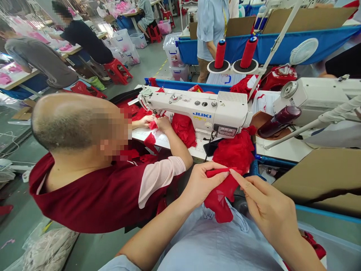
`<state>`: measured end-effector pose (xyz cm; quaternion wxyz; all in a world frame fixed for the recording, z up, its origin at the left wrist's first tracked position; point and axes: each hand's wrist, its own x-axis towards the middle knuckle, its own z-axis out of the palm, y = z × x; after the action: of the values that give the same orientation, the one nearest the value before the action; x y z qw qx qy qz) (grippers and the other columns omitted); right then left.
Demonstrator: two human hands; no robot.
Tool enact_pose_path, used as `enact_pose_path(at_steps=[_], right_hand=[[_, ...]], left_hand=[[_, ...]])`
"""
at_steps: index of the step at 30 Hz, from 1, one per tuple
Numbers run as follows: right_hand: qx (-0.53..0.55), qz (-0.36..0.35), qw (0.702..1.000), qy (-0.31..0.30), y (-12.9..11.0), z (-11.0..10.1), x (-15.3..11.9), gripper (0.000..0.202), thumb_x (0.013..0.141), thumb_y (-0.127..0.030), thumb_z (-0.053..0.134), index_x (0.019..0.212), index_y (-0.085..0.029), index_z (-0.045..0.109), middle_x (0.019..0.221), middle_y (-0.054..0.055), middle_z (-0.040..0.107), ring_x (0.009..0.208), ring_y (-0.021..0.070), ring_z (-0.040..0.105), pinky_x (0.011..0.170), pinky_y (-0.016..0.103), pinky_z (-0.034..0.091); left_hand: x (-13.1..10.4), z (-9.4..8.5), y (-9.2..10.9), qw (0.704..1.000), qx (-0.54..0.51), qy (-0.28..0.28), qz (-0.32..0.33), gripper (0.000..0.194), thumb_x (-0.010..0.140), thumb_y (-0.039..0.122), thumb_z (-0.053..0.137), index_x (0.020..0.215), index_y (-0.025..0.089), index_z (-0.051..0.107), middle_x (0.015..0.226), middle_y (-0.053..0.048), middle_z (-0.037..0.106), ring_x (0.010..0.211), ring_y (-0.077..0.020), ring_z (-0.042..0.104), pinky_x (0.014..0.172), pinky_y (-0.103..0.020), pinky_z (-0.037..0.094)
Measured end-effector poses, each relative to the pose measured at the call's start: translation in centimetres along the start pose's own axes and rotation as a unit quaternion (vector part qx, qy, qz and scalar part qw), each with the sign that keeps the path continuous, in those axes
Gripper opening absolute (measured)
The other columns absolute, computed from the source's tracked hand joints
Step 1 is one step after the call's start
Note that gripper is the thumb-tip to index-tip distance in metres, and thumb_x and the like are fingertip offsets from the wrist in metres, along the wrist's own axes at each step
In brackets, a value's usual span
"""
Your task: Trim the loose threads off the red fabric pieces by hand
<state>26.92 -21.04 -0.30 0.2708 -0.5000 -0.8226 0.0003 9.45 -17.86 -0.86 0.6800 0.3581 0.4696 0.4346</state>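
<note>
A piece of thin red fabric (pixel 221 201) hangs between my two hands, close in front of my body. My left hand (pixel 201 182) pinches its upper edge between thumb and fingers. On the right, my right hand (pixel 263 201) has its thumb and index finger pressed together at the fabric's top corner, touching the edge near my left thumb. The lower part of the cloth dangles loose. Just beyond my hands, a heap of red fabric (pixel 235 150) lies at the sewing table's edge, beside a white sewing machine (pixel 191 107).
A seated person in dark red (pixel 104 192) works at the machine on my left. Two red thread spools (pixel 220 54) stand behind it. A dark red bottle (pixel 279 121) and a cardboard sheet (pixel 324 177) are at the right. Other people sit or stand farther back.
</note>
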Motion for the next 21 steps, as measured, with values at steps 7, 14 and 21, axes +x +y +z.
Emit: enact_pose_path(at_steps=[7,14,21], right_hand=[[0.051,0.022,0.998,0.017,-0.5,-0.1,0.3,0.043,0.091,-0.008,0.043,0.123,-0.027,0.066,0.075,0.000,0.068,0.056,0.0125,0.061,0.044,0.023,0.039],[0.331,0.192,0.924,0.000,0.0,0.6,1.5,0.020,0.088,-0.033,0.059,0.101,-0.022,0.070,0.057,-0.004,0.056,0.044,0.0110,0.050,0.040,0.019,0.042],[0.463,0.326,0.824,0.017,0.0,1.3,2.0,0.033,0.083,-0.046,0.066,0.065,-0.018,0.062,0.054,-0.003,0.049,0.045,0.0089,0.037,0.038,0.019,0.032]], left_hand=[[-0.2,0.0,0.4,0.999,0.034,-0.003,0.029,0.022,0.072,0.034,0.077,0.077,0.013,0.073,0.079,-0.005,0.069,0.072,-0.0140,0.059,0.066,-0.024,0.045],[-0.2,0.2,1.2,0.999,0.022,-0.037,-0.021,0.019,0.070,0.029,0.075,0.079,0.013,0.071,0.073,-0.003,0.066,0.063,-0.0120,0.057,0.059,-0.023,0.043],[-0.1,-0.2,1.0,0.983,0.167,-0.002,0.070,0.019,0.064,0.022,0.076,0.067,0.016,0.058,0.067,0.003,0.055,0.063,-0.0106,0.047,0.059,-0.022,0.036]])
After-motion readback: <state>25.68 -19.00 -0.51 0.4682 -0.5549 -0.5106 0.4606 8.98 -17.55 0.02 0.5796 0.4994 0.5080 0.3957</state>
